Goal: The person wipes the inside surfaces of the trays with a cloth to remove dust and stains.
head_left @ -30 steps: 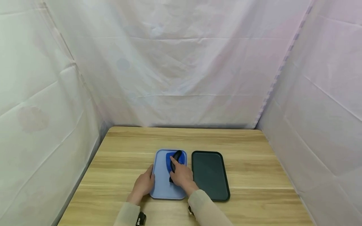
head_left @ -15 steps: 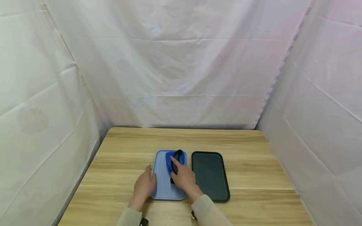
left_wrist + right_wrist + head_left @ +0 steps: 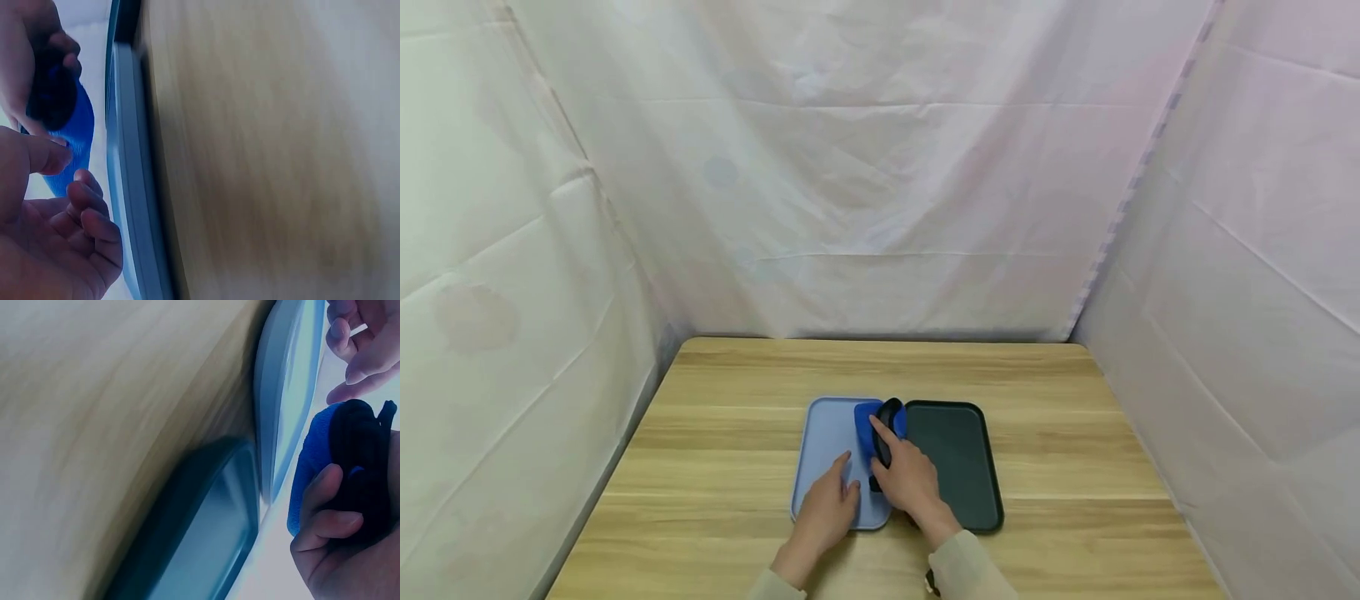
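My right hand (image 3: 906, 475) grips a blue, rough-textured piece (image 3: 865, 425) with a black curved part (image 3: 886, 429) along its top; the exact kind is unclear. Its index finger lies along the top. Seen from the head, the piece overlaps the right side of a light blue tray (image 3: 820, 433). My left hand (image 3: 826, 508) is over that tray's near part, fingers loosely spread and holding nothing. In the left wrist view, the left thumb is close to the blue piece (image 3: 80, 134); contact cannot be made out. The right wrist view shows fingers curled round the black part (image 3: 359, 481).
A dark green tray (image 3: 955, 467) lies directly to the right of the light blue one, their long sides close together. Both rest on a wooden table (image 3: 1075, 467). White cloth sheets (image 3: 880, 208) hang behind the table and along both sides.
My left hand has left the light blue tray's left rim and moved right, over the tray. The right hand has shifted right with the blue and black piece.
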`<state>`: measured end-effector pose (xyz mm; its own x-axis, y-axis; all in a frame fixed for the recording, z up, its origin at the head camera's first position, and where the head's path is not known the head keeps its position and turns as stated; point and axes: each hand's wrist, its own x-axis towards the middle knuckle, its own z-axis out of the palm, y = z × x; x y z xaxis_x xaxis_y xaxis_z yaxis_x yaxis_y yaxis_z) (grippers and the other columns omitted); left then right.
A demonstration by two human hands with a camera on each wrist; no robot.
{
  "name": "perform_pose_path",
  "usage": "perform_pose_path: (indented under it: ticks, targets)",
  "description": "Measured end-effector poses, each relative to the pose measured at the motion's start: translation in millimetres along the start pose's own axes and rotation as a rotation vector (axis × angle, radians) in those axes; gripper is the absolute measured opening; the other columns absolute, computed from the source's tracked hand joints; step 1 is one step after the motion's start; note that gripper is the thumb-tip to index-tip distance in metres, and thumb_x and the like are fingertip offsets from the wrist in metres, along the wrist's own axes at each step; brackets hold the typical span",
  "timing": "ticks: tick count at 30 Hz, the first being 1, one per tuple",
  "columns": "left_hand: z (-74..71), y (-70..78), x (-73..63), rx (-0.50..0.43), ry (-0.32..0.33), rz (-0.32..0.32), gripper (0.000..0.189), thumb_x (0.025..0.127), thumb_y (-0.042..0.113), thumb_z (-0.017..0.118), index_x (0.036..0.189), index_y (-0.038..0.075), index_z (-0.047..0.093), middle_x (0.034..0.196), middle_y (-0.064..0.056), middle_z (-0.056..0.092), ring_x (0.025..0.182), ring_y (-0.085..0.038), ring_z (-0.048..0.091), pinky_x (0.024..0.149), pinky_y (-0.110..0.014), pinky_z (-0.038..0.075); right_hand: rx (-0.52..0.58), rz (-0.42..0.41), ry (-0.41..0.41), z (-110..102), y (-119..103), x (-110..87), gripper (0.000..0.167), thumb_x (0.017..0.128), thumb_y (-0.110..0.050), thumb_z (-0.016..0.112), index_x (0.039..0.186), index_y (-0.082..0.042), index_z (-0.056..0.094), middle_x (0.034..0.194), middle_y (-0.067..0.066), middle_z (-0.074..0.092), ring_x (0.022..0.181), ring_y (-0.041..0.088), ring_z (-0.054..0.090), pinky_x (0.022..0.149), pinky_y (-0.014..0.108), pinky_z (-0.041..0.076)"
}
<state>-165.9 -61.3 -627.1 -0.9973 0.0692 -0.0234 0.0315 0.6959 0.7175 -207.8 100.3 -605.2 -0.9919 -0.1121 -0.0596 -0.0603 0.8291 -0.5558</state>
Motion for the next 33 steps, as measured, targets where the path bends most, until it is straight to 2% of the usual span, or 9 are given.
perform_pose_path:
  ticks: [6,10,16,20,22,24,27,30,33]
  targets:
    - [15.0,14.4,-3.2,-0.051,-0.054,0.053,0.053,0.102,0.018,0.062,0.15,-0.001,0.049,0.069,0.006,0.052,0.057,-0.004,0.046,0.054,-0.025,0.04,0.012,0.021,0.022,-11,14,-5.8,0.071,0.097,-0.034,0.069,0.157,-0.052,0.036,0.099,0.008,0.07,0.055,0.018,0.048,0.049,0.035,0.036]
    - [23.7,22.6,-4.5,-0.058,-0.068,0.082,0.054,0.102,0.018,0.062,0.15,-0.001,0.049,0.07,0.007,0.052,0.056,-0.004,0.046,0.053,-0.025,0.04,0.012,0.04,0.05,-19,25,-8.7,0.071,0.097,-0.034,0.07,0.156,-0.052,0.037,0.098,0.009,0.07,0.054,0.018,0.047,0.049,0.035,0.035]
    - [33.3,33.2,-4.4,-0.014,-0.079,0.107,0.055,0.101,0.022,0.063,0.149,-0.001,0.05,0.067,0.009,0.05,0.055,-0.004,0.046,0.056,-0.028,0.044,0.004,0.083,0.083,-31,44,-10.0,0.07,0.097,-0.034,0.07,0.156,-0.051,0.038,0.092,0.006,0.067,0.054,0.018,0.046,0.048,0.035,0.034]
    - [38.5,39.1,-4.0,0.023,-0.119,0.1,0.057,0.102,0.025,0.063,0.15,-0.002,0.048,0.064,0.007,0.053,0.055,-0.007,0.051,0.06,-0.034,0.05,-0.007,0.117,0.084,-38,57,-8.6,0.07,0.096,-0.033,0.069,0.157,-0.05,0.037,0.084,0.004,0.062,0.054,0.019,0.046,0.048,0.034,0.034]
    - [41.7,41.8,-4.1,0.039,-0.129,0.101,0.057,0.102,0.025,0.063,0.149,-0.004,0.049,0.069,0.002,0.063,0.062,-0.014,0.062,0.064,-0.038,0.055,-0.019,0.132,0.079,-41,63,-7.5,0.072,0.096,-0.033,0.069,0.158,-0.049,0.036,0.084,0.005,0.062,0.054,0.019,0.047,0.048,0.035,0.034]
    - [45.6,43.8,-3.8,0.051,-0.134,0.102,0.057,0.102,0.023,0.062,0.149,-0.006,0.049,0.081,-0.008,0.072,0.074,-0.024,0.072,0.07,-0.042,0.059,-0.028,0.144,0.065,-45,69,-6.4,0.074,0.096,-0.033,0.068,0.16,-0.046,0.033,0.086,0.006,0.063,0.055,0.019,0.048,0.049,0.035,0.035]
    - [50.5,46.9,-4.3,0.058,-0.13,0.106,0.056,0.103,0.022,0.062,0.147,-0.009,0.049,0.104,-0.022,0.076,0.094,-0.034,0.076,0.078,-0.046,0.061,-0.032,0.155,0.044,-48,76,-5.4,0.082,0.097,-0.032,0.068,0.165,-0.04,0.023,0.081,0.006,0.063,0.054,0.019,0.049,0.049,0.035,0.035]
    - [53.0,50.5,-5.1,0.063,-0.129,0.104,0.056,0.103,0.019,0.061,0.147,-0.012,0.047,0.107,-0.027,0.075,0.093,-0.035,0.076,0.075,-0.044,0.062,-0.029,0.175,0.025,-49,81,-5.0,0.089,0.097,-0.032,0.067,0.168,-0.032,0.013,0.074,0.004,0.06,0.052,0.019,0.049,0.047,0.034,0.036]
    - [52.7,56.0,-6.3,0.077,-0.124,0.108,0.056,0.103,0.017,0.061,0.146,-0.015,0.046,0.101,-0.028,0.075,0.086,-0.034,0.077,0.069,-0.041,0.062,-0.046,0.198,0.013,-49,84,-4.7,0.089,0.097,-0.033,0.066,0.168,-0.025,0.013,0.086,0.012,0.067,0.055,0.021,0.053,0.049,0.036,0.039]
